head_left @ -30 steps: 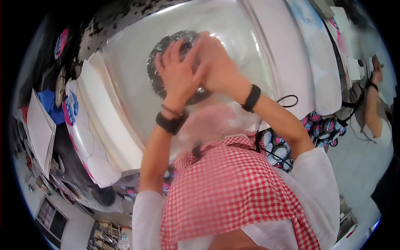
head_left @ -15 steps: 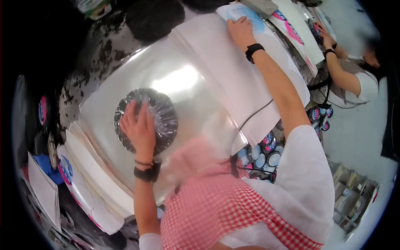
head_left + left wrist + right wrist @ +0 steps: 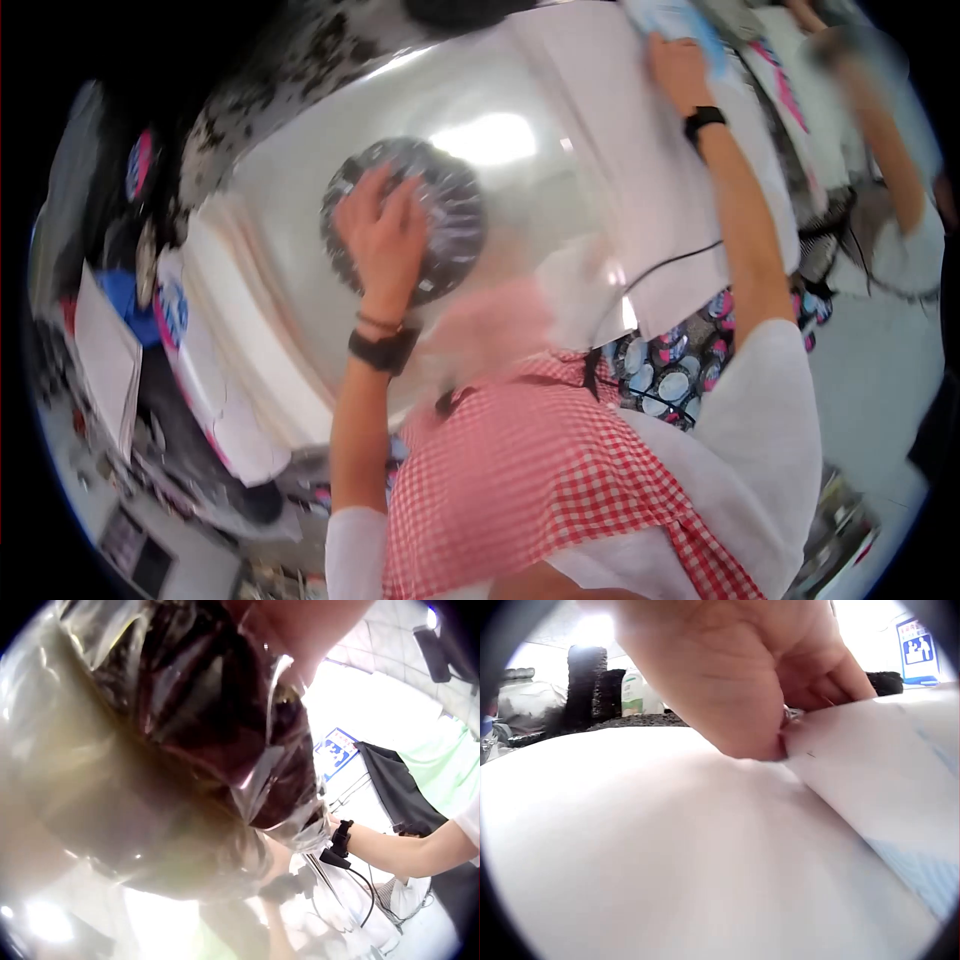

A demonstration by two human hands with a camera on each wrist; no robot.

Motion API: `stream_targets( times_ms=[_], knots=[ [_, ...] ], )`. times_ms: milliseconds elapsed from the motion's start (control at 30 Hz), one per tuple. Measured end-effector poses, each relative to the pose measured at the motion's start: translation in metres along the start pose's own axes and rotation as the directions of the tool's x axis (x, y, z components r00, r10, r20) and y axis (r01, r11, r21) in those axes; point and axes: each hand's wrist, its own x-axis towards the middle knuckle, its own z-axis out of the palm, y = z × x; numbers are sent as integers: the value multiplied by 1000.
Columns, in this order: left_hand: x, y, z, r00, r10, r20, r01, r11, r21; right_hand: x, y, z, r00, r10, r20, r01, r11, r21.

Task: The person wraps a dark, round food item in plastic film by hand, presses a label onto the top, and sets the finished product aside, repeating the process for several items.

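Observation:
A round dark disc (image 3: 455, 215) wrapped in crinkled clear film lies on a shiny, mirror-like sheet (image 3: 560, 210) in the head view. My left hand (image 3: 385, 235) rests over its left part with fingers spread. Up close in the left wrist view, the wrapped disc (image 3: 210, 712) shows dark under creased film, and its reflection spreads below. At the upper right, my right hand (image 3: 680, 72) is at the edge of a white sheet with blue print (image 3: 690, 25). In the right wrist view, the thumb and fingers pinch the edge of that printed sheet (image 3: 885, 765).
White paper (image 3: 590, 110) lies right of the shiny sheet, and stacked sheets (image 3: 255, 320) lie to its left. Small wrapped round packs (image 3: 670, 375) sit at the front right. A black cable (image 3: 670, 262) crosses the paper. Another person's arm (image 3: 890, 140) is at far right.
Both hands were on the disc a second ago. My right hand has since left it for the printed sheet at the upper right, while the left hand has stayed on the disc.

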Motion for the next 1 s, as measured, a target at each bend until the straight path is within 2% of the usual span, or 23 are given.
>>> stream_targets(
  times_ms=[67,133,167,233,300,400,500,600,633,667,733,833,933,1000],
  knots=[
    [1,-2,-1,999,49,-11,-49,999,-1,-5,6,13,970,197,-144,-179,975,131],
    [0,-2,-1,998,55,-9,-55,998,19,-6,16,5,958,283,-47,-249,903,350],
    [0,-3,0,998,66,-13,-66,998,22,-9,9,5,935,268,-232,-207,944,257],
    [-1,-4,3,997,67,-23,-66,997,30,-13,-1,14,898,239,-370,-204,970,134],
    [-1,-4,4,998,56,-37,-54,998,38,-6,-6,21,912,281,-299,-266,960,91],
    [-1,-2,3,999,39,-18,-38,998,48,-5,-13,19,950,213,-229,-243,964,-111],
    [0,-1,2,999,45,-21,-43,997,61,-3,-15,9,960,179,-218,-206,972,-110],
    [-1,-2,4,997,68,-40,-66,996,53,2,-5,-20,974,128,187,-172,954,245],
    [-1,-3,5,997,68,-43,-66,997,48,0,0,-19,985,130,116,-161,936,313],
    [-1,-4,5,997,65,-47,-63,997,46,-2,0,-14,978,209,-16,-198,948,250],
    [-1,-2,5,996,70,-47,-67,996,56,-5,-8,2,905,313,-287,-285,949,138],
    [-1,-2,4,997,70,-40,-68,996,64,-1,-13,24,955,217,-202,-238,968,-83],
    [0,-2,5,997,72,-35,-70,996,57,3,-15,6,976,201,84,-199,979,-34],
    [0,-2,4,997,76,-32,-74,995,68,2,3,-25,965,206,164,-247,923,294]
  ],
)
